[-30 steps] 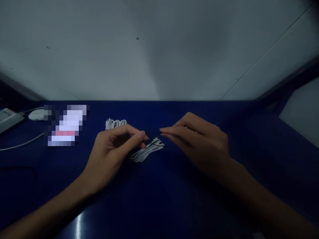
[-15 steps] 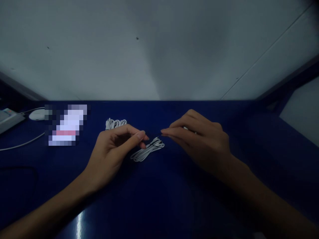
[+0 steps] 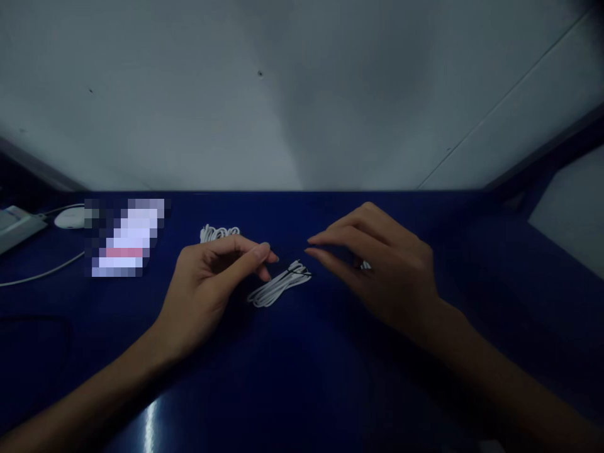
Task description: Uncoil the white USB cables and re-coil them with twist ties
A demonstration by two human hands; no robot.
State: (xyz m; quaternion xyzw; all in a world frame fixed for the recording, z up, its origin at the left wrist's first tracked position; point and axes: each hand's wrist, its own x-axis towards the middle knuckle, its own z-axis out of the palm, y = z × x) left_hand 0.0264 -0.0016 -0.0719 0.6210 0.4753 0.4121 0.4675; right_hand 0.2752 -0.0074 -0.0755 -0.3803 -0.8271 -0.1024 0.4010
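A bundle of white cable (image 3: 279, 285) lies folded on the blue table, with a thin black tie (image 3: 300, 271) across its upper right end. My left hand (image 3: 214, 277) is just left of it, thumb and index finger pressed together. Whether anything thin sits in that pinch I cannot make out. To the right of the bundle is my right hand (image 3: 382, 258), its thumb and index finger apart with nothing visible between them. Behind the left hand is another coiled white cable (image 3: 219, 233), partly hidden. A small white piece (image 3: 365, 265) shows behind the right hand's fingers.
On the left of the blue table (image 3: 283, 377) lies a pixelated bright screen (image 3: 129, 239). Beside it are a white rounded device (image 3: 70, 217), a white cord (image 3: 47, 275) and a pale box (image 3: 19, 226). A grey wall panel (image 3: 189, 126) rises at the back.
My right thumb and index finger have parted from a pinch on a thin dark strand. My left hand has shifted slightly left. The black tie lies nearer the bundle's upper right end.
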